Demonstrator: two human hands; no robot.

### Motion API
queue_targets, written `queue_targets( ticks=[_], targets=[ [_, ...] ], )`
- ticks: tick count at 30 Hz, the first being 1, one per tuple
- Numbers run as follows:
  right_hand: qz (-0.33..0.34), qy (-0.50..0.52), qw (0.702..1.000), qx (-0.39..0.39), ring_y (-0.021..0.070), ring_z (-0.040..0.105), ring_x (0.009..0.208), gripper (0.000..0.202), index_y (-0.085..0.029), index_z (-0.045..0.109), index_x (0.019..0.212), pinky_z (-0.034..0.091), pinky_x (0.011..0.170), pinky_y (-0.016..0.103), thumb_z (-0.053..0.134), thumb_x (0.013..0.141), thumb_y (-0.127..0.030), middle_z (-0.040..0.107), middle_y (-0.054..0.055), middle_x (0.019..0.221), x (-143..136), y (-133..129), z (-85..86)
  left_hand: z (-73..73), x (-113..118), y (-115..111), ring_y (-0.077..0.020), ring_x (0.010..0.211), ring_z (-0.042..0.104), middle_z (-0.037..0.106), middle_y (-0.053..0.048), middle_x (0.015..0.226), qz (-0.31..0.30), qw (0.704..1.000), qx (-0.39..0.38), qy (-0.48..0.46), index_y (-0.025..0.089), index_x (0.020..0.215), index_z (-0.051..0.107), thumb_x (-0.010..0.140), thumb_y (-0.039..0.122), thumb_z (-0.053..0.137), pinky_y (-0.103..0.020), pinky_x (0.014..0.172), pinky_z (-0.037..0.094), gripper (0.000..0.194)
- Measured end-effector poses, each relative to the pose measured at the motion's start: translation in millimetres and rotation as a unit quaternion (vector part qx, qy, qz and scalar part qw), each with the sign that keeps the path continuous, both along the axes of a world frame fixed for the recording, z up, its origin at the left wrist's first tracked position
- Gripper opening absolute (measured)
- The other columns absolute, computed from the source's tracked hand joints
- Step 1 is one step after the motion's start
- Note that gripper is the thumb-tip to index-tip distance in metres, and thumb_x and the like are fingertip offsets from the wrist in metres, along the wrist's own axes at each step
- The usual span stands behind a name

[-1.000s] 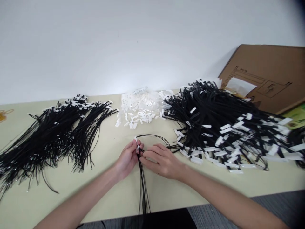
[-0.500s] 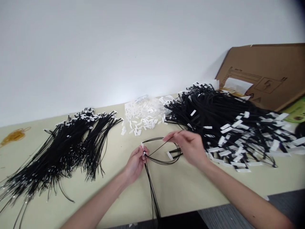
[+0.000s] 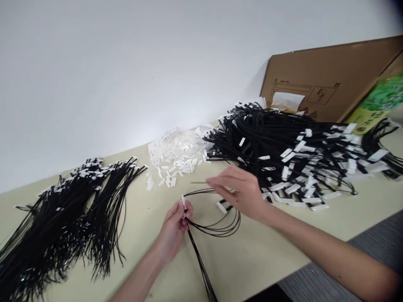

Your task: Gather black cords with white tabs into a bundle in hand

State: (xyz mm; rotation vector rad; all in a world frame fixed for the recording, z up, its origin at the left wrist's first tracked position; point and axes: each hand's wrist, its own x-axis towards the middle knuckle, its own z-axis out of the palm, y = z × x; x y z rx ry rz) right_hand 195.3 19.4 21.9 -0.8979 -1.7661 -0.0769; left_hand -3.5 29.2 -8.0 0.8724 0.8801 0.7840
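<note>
My left hand [image 3: 174, 226] is closed around a small white connector [image 3: 184, 204], where thin black wires meet. From it a bundle of black wires [image 3: 217, 230] curves in a loop to the right, and further strands hang toward the table's front edge. My right hand [image 3: 241, 191] pinches a single thin wire [image 3: 198, 183], whose end points left, above the connector and apart from it. That wire is smeared by motion. Below the right fingers a white label [image 3: 221, 207] sits on the looped bundle.
White connector pieces [image 3: 171, 172] spill from a clear plastic bag [image 3: 185, 144] at the back. Piles of black wires lie left [image 3: 72, 214] and right [image 3: 270, 138], the right one with many white labels. A cardboard box [image 3: 330, 75] leans behind, beside a green-yellow package [image 3: 374, 105].
My right hand has shifted slightly left, and the wire in it now points left with its end free, rather than running down to the connector. The view has turned to the right.
</note>
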Motion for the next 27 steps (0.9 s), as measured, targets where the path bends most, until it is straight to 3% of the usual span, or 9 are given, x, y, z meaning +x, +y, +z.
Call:
queue_targets(
  ticks=[3,7,27],
  targets=[
    [0.013,-0.085,0.996,0.026,0.0108,0.043,0.059,0.007,-0.016,0.063,0.08,0.038,0.053,0.024,0.056,0.079,-0.015,0.058,0.001,0.064,-13,0,-16.3,-0.7,0,-1,-0.0089,0.056,0.03,0.037,0.002,0.064,-0.012,1.0,0.012,0.001,0.017,0.07,0.05,0.079,0.037,0.051,-0.02,0.052,0.025,0.022],
    [0.023,-0.108,0.994,0.02,0.011,0.04,0.06,0.006,-0.017,0.061,0.078,0.037,0.054,0.023,0.055,0.08,-0.017,0.057,0.001,0.064,-18,0,-25.7,-1.3,1,-2,-0.0092,0.055,0.028,0.037,0.002,0.063,-0.012,0.999,0.034,0.01,0.017,0.067,0.049,0.08,0.037,0.05,-0.021,0.051,0.024,0.025],
    [0.006,-0.119,0.991,0.058,0.0108,0.041,0.059,0.009,-0.017,0.059,0.077,0.035,0.054,0.022,0.051,0.082,-0.018,0.056,0.001,0.063,-17,1,-26.5,-0.8,1,-5,-0.0102,0.054,0.028,0.037,0.002,0.062,-0.015,0.998,0.06,0.031,0.017,0.067,0.049,0.079,0.039,0.05,-0.022,0.05,0.023,0.025]
  ],
)
